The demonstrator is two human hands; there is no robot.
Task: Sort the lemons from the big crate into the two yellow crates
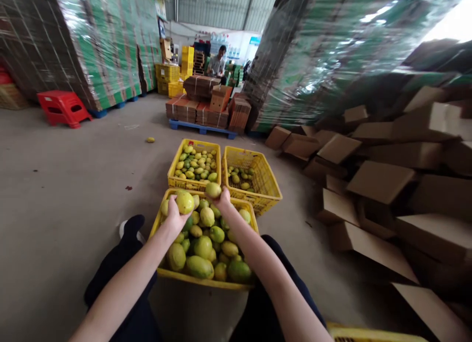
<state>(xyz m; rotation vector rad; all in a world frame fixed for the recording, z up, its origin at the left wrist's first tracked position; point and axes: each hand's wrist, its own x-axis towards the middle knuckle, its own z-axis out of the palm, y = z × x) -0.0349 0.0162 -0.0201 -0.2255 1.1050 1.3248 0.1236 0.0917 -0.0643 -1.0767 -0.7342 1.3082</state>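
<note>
My left hand (176, 213) is closed around a yellow lemon (185, 202), held above the left part of the near crate. In my right hand (222, 200) is another lemon (213, 190), greener, over that crate's far edge. The near yellow crate (206, 282) between my legs is full of yellow and green lemons (202, 246). Just beyond it stand two more yellow crates. The far left crate (169, 177) holds many smaller lemons (199, 162); the far right crate (271, 177) has only some at its bottom (241, 175).
Empty cardboard boxes (379, 182) are heaped on the right. A blue pallet (202, 129) with flattened cartons stands ahead, a person (217, 64) behind it. Wrapped stacks (110, 46) rise on both sides. A red stool (63, 107) is at left; one lemon (150, 139) lies on the floor.
</note>
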